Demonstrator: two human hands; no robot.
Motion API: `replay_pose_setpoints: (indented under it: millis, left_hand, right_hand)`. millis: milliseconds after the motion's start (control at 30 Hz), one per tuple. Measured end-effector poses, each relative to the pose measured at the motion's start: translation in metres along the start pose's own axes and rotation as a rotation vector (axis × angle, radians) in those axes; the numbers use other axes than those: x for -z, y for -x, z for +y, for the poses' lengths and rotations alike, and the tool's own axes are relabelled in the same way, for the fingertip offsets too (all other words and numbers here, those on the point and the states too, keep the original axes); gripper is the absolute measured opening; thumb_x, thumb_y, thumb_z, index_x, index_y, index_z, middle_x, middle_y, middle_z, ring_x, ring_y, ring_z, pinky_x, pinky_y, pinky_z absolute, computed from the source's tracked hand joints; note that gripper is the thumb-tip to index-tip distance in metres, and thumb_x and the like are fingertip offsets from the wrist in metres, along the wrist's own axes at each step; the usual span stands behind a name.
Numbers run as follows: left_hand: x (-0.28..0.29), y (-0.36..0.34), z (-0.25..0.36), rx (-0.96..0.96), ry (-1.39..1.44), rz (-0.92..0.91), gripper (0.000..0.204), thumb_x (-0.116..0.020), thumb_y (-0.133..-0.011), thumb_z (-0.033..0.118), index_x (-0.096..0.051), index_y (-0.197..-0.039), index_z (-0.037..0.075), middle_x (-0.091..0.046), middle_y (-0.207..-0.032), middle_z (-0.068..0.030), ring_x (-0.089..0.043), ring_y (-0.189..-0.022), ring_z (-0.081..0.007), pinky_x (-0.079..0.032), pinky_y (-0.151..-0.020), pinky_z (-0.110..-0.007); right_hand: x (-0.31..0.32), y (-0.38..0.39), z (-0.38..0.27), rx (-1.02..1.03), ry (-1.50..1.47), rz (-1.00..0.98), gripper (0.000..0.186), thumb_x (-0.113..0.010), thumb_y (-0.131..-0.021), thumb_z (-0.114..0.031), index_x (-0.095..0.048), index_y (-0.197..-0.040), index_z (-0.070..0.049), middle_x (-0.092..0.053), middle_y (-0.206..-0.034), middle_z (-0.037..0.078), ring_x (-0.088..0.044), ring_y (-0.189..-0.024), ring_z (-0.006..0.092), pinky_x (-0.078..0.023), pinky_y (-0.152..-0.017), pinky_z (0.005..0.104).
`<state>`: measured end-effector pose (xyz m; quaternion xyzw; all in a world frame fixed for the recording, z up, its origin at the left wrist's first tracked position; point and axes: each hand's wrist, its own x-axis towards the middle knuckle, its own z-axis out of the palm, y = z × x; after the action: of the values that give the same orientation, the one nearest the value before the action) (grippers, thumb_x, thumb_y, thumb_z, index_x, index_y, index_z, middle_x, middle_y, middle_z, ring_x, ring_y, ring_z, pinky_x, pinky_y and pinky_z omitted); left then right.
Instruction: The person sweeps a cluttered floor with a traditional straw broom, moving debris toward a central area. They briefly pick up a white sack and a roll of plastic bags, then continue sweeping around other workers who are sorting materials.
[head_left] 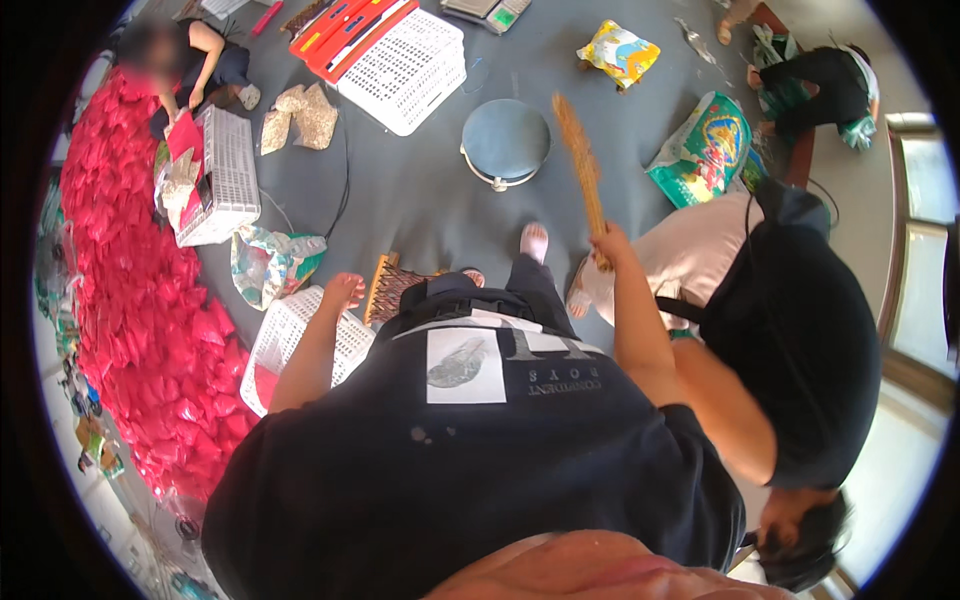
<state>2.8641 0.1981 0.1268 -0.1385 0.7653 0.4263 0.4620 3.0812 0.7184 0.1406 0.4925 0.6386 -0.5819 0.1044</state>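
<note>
Grey floor (405, 185), centre | worker's right fingers (606, 243) grip brown broom (580, 160), upper centre, likely light, stiff; best held at lower end | left fingers (348, 290) loosely open, mid-left

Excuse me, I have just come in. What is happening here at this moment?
The camera wearer's right hand holds a long brown broom-like tool near one end. The left hand looks empty, near a white perforated basket. A co-worker in black bends close by on the right. At upper left, another person handles a red piece at a white crate, beside a large red pile.
</note>
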Motion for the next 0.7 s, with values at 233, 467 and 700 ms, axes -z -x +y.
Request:
replay_pose_setpoints:
  millis: [233,467,700]
  left_hand:
    - [-0.024,0.010,-0.157,0.361,0.019,0.097,0.018,-0.046,-0.080,0.020,-0.052,-0.094,0.010,-0.056,-0.080,-0.0039,-0.054,-0.065,-0.0152,-0.044,-0.052,-0.033]
    - [-0.136,0.069,-0.158,0.361,0.074,0.144,0.023,-0.051,-0.076,0.022,-0.056,-0.092,0.007,-0.059,-0.081,-0.0078,-0.054,-0.069,-0.0176,-0.043,-0.058,-0.033]
    - [-0.173,0.067,-0.054,0.131,-0.200,0.112,0.024,-0.052,-0.077,0.025,-0.059,-0.089,0.005,-0.060,-0.080,-0.0108,-0.056,-0.077,-0.0213,-0.042,-0.069,-0.031]
  right_hand:
    - [0.041,-0.123,-0.072,-0.048,0.195,-0.309,0.022,-0.053,-0.068,-0.003,-0.047,-0.089,-0.003,-0.048,-0.058,0.007,-0.050,-0.042,0.0175,-0.042,-0.037,0.0312]
    - [0.056,-0.123,-0.116,-0.166,0.332,-0.525,0.031,-0.053,-0.065,0.000,-0.049,-0.095,-0.006,-0.048,-0.059,0.008,-0.049,-0.043,0.0174,-0.042,-0.037,0.0312]
    - [0.032,-0.145,-0.140,-0.318,0.207,-0.891,0.029,-0.055,-0.067,-0.006,-0.048,-0.094,-0.005,-0.049,-0.060,0.008,-0.049,-0.043,0.0166,-0.042,-0.036,0.0294]
